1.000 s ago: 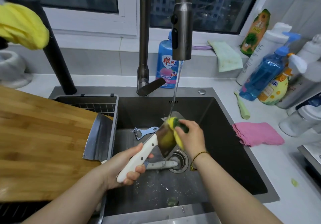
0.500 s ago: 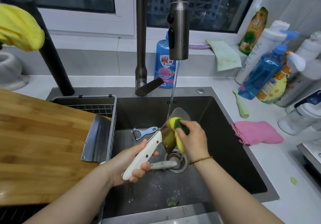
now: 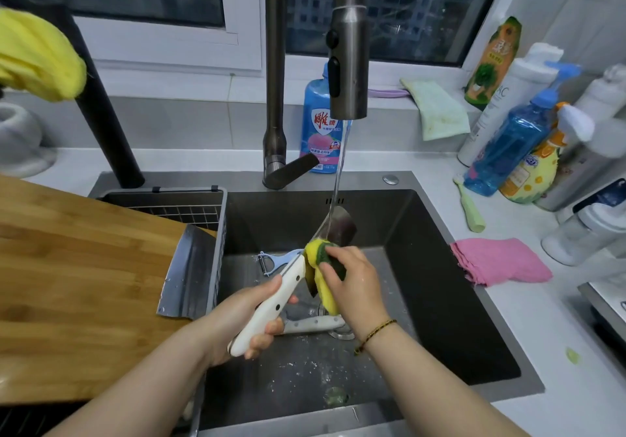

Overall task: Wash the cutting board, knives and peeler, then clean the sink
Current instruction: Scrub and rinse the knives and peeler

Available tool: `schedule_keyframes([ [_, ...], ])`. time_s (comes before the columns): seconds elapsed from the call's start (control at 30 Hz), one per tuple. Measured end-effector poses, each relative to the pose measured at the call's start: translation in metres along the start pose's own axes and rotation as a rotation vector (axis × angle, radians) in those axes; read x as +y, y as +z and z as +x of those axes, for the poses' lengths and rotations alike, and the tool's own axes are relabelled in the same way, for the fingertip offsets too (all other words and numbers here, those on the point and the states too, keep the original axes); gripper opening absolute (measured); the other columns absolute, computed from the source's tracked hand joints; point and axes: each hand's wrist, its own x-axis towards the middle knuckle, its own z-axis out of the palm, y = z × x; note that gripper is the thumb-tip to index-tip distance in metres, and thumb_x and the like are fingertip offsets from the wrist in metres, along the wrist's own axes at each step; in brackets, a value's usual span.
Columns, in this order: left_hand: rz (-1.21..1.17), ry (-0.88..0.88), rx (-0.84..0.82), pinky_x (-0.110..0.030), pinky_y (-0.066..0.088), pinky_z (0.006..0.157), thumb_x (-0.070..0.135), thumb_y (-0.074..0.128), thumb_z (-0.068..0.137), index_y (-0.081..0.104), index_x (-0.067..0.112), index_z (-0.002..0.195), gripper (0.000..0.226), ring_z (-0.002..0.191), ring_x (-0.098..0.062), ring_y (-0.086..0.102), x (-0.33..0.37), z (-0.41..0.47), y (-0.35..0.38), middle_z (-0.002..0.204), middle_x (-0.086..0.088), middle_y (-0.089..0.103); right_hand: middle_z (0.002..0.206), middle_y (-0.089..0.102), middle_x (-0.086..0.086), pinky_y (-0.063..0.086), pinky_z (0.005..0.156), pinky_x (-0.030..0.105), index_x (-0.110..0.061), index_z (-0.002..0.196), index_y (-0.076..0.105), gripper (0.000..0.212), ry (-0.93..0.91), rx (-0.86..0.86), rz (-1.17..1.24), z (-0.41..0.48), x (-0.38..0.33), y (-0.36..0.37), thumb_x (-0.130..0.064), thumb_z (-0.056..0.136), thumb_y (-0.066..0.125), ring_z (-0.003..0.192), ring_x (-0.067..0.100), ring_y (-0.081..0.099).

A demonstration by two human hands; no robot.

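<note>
The left hand (image 3: 249, 319) curls its fingers round the knife (image 3: 291, 280) handle. The right hand (image 3: 359, 287) pinches the sponge (image 3: 323, 296), just past the left fingers.

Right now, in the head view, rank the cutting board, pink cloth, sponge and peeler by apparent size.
1. cutting board, cropped by the frame
2. pink cloth
3. sponge, partly under the right hand
4. peeler, smallest

You can read 雕牌 in white on the red shield label of the blue detergent bottle (image 3: 320, 125), and the letters AC on the tall white bottle (image 3: 498, 108). Other labels are too blurred to read.
</note>
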Motion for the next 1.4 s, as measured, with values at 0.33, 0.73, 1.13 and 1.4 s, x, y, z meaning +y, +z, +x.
schedule_keyframes([
  [0.33,0.019,-0.039,-0.062,-0.013,0.030,0.028,0.052,0.043,0.068,0.053,0.014,0.096,0.049,0.025,-0.010,0.036,-0.004,0.003,0.001,0.044,-0.002,0.042,0.121,0.052,0.009,0.024,0.079,0.005,-0.007,0.122,0.055,0.033,0.048,0.074,-0.012,0.009,-0.007,-0.010,-0.014,0.090,0.053,0.111,0.019,0.050],
  [0.73,-0.053,-0.048,-0.066,-0.013,0.028,0.028,0.051,0.045,0.067,0.056,0.013,0.094,0.048,0.024,-0.010,0.035,-0.007,0.002,-0.002,0.044,-0.003,0.042,0.117,0.050,0.009,0.034,0.083,0.016,-0.011,0.128,0.052,0.037,-0.086,0.026,-0.133,0.004,-0.008,-0.009,-0.014,0.091,0.051,0.105,0.021,0.051],
  [1.13,0.054,0.043,0.053,-0.012,0.030,0.025,0.038,0.046,0.086,0.053,0.007,0.096,0.033,0.025,-0.011,0.036,-0.014,-0.005,0.001,0.046,-0.007,0.041,0.071,0.068,0.001,0.052,0.051,0.020,-0.011,0.102,0.057,0.021,0.657,0.027,1.165,-0.029,0.014,-0.057,-0.016,0.097,0.037,0.059,0.008,0.065],
  [1.4,0.332,0.196,0.174,-0.013,0.031,0.028,0.028,0.050,0.091,0.057,0.006,0.087,0.023,0.026,-0.013,0.036,-0.017,-0.013,0.019,0.044,-0.007,0.044,0.071,0.054,0.005,0.048,0.045,0.023,-0.012,0.094,0.052,0.009,0.722,0.159,0.843,-0.095,0.040,-0.094,-0.005,0.090,0.050,0.058,0.015,0.053],
])
